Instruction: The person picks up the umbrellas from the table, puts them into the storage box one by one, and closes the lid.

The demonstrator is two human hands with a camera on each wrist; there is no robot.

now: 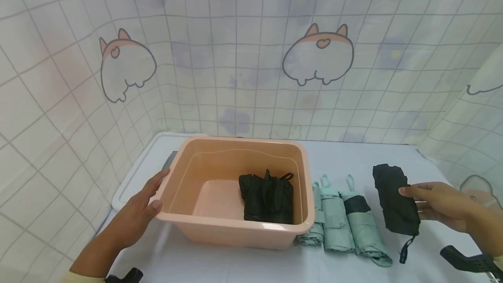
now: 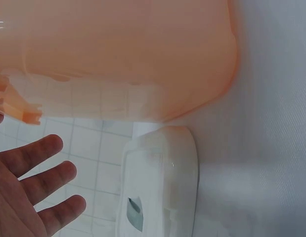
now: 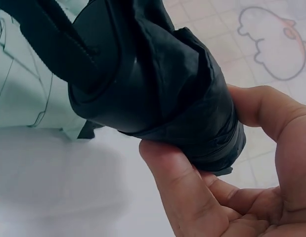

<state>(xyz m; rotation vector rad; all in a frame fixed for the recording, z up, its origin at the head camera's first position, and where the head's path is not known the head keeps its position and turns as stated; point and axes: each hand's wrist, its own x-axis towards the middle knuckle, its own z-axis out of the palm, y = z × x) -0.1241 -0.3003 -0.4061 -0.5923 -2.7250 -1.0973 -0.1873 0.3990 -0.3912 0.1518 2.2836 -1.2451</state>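
The black umbrella [image 1: 394,200], folded, is pinched between thumb and fingers of the right hand [image 1: 444,204], to the right of three rolled pale green umbrellas [image 1: 337,224] on a white table [image 1: 251,267]; its strap [image 1: 406,249] hangs from the near end. The left hand [image 1: 135,208], fingers outstretched and relaxed, is at the left rim of a peach basin [image 1: 232,234]; a second black umbrella [image 1: 267,200] lies inside.

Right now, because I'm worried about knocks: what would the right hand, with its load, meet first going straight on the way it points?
Holding the black folded umbrella, the right hand would probably meet the rightmost pale green folded umbrella first, unless it passes above; height is unclear.
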